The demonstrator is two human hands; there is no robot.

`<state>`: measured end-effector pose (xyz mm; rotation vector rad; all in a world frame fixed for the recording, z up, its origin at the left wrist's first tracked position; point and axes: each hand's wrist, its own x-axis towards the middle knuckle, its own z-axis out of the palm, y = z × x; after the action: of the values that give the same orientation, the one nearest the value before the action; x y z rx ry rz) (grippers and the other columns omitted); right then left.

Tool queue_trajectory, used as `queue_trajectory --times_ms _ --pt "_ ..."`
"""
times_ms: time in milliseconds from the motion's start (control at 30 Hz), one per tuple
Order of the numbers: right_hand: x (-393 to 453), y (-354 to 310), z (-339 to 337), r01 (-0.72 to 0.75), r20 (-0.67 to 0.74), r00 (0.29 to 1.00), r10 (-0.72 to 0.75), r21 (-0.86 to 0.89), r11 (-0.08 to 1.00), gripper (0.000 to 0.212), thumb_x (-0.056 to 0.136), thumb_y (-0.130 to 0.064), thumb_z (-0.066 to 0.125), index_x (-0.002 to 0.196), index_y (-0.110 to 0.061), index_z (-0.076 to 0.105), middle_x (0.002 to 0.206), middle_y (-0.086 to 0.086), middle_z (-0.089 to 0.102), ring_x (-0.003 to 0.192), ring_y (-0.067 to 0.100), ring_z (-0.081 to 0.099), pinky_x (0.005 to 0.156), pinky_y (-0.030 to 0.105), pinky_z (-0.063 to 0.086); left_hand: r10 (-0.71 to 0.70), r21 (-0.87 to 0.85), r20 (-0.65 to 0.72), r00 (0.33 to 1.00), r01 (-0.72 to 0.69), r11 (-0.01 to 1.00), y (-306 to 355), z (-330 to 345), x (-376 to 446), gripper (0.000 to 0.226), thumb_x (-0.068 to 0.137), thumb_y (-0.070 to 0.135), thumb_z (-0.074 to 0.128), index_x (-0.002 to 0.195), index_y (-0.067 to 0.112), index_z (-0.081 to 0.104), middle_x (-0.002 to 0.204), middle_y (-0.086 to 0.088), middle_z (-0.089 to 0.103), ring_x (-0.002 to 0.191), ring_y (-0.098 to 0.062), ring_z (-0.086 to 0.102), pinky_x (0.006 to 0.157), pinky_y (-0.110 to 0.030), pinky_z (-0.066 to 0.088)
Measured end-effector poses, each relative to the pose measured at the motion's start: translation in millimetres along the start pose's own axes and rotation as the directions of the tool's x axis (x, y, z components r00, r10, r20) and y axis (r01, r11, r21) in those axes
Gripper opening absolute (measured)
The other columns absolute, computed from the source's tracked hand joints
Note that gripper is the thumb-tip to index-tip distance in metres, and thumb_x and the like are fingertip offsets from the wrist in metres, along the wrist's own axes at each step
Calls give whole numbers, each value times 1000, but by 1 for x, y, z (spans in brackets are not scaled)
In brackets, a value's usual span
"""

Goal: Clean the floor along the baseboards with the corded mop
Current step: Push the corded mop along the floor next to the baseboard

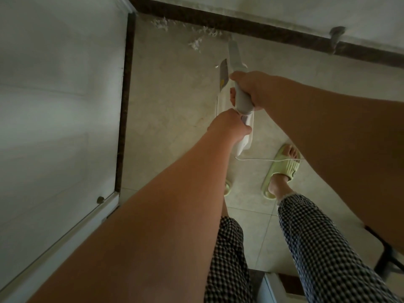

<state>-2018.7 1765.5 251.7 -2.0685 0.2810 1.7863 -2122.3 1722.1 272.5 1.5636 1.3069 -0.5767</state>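
I look down on a white corded mop (pixel 235 55) standing on a beige tiled floor (pixel 170 88). My right hand (pixel 253 88) grips its grey handle high up. Just below it, my left hand (pixel 229 125) grips the lower part of the handle. A thin white cord (pixel 258 159) runs from the handle end to the right, over my foot. The mop's far end points at the dark baseboard (pixel 262 29) along the back wall, where several white scraps of debris (pixel 196 43) lie. The mop head itself is hidden behind the body and my hands.
A second dark baseboard (pixel 125 101) runs down the left wall, meeting the back one in the corner. My feet in pale green slippers (pixel 282 169) stand behind the mop. A white door (pixel 54 204) with a small stopper sits left; dark furniture legs (pixel 389 256) stand at the right.
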Motion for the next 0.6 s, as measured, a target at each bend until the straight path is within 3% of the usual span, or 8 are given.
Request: queue_trajectory --times_ms 233,433,600 --pt "-5 20 4 -22 15 1000 21 78 997 26 95 -31 56 81 -10 49 63 2 51 51 10 49 52 24 47 -25 22 49 998 24 999 -10 5 -18 43 86 38 66 120 13 56 104 -3 63 100 -26 62 84 -36 50" --pt "-8 55 16 -73 63 996 67 96 993 28 93 -34 61 86 -8 51 63 3 54 50 11 51 48 26 48 -65 59 95 993 59 997 -34 14 -41 43 86 39 66 119 13 56 112 -5 65 103 -27 62 89 -39 50" --pt "-17 76 40 -47 86 996 39 94 995 27 93 -33 60 83 -8 52 61 4 53 49 14 51 46 25 46 -75 72 96 993 68 995 -60 12 -61 40 87 38 66 116 13 55 106 -4 65 98 -25 63 83 -36 50"
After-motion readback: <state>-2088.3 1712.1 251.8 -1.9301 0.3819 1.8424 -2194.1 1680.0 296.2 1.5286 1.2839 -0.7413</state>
